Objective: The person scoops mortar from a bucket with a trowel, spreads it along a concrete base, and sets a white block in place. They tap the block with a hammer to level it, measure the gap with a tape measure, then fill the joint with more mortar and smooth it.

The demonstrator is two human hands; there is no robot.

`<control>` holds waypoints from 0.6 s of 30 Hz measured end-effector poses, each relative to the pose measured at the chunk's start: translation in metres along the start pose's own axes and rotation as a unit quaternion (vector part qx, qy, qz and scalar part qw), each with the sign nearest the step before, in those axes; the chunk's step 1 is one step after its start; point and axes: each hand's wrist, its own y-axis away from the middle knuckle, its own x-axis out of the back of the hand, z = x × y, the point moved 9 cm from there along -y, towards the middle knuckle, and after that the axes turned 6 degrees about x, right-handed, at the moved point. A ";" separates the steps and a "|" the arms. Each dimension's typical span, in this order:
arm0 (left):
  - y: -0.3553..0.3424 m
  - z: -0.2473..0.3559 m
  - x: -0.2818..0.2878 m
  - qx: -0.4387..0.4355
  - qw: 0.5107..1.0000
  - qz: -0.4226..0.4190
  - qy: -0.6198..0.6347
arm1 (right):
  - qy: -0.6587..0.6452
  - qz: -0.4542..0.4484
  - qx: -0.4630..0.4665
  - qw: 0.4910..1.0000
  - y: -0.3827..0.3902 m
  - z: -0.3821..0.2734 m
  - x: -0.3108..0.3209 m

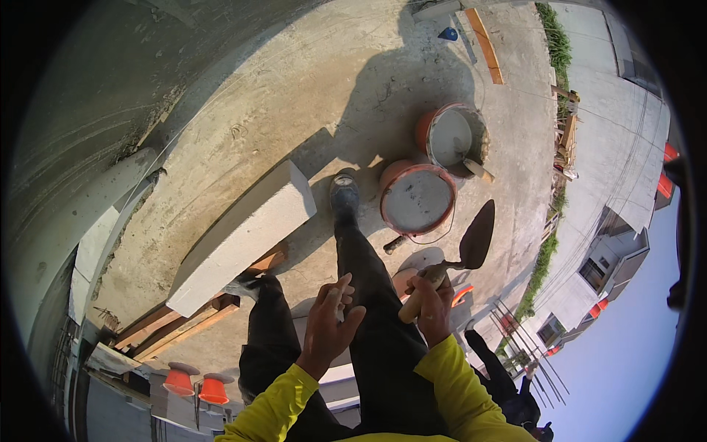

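- A pale, dusty concrete floor carries the work; a strip of green grass runs along its right edge.
- A long, white, rectangular block lies slantwise toward the floor's left side, near brown timber beams at its lower end.
- A round orange bucket with a thin wire handle stands toward the floor's right edge, ahead of both hands; smooth wet grey mix fills it nearly to the rim.
- A second orange bucket, its inner wall smeared grey, stands just beyond it, closer to that edge; it holds grey mix at a lower level, and a tool with a pale wooden handle leans over its rim.
- A pointing trowel with a dark, leaf-shaped metal blade and wooden handle is in the right hand, its blade between the nearer bucket and the floor's right edge, clear of both buckets.
- The right hand is wrapped firmly around the trowel's handle.
- The left hand is half curled, thumb apart from the bent fingers; whether something small sits between them cannot be told.
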 end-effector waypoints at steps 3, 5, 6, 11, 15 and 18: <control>-0.024 -0.009 -0.015 0.039 0.997 0.062 -0.017 | -0.022 0.114 0.064 0.991 -0.067 0.003 0.085; -0.030 -0.022 -0.020 0.094 0.993 0.072 -0.010 | -0.080 0.110 0.054 0.989 -0.114 0.029 0.090; -0.028 -0.028 -0.019 0.115 0.990 0.081 -0.010 | -0.113 0.118 0.048 0.985 -0.131 0.043 0.088; 0.007 -0.052 0.031 0.187 0.967 0.173 -0.022 | -0.176 0.070 0.029 0.981 -0.154 0.069 0.063; 0.052 -0.061 0.079 0.214 0.939 0.269 0.010 | -0.094 0.043 0.031 0.994 -0.143 0.018 0.067; 0.080 -0.056 0.083 0.237 0.923 0.295 0.066 | -0.058 0.023 0.034 0.997 -0.123 -0.024 0.047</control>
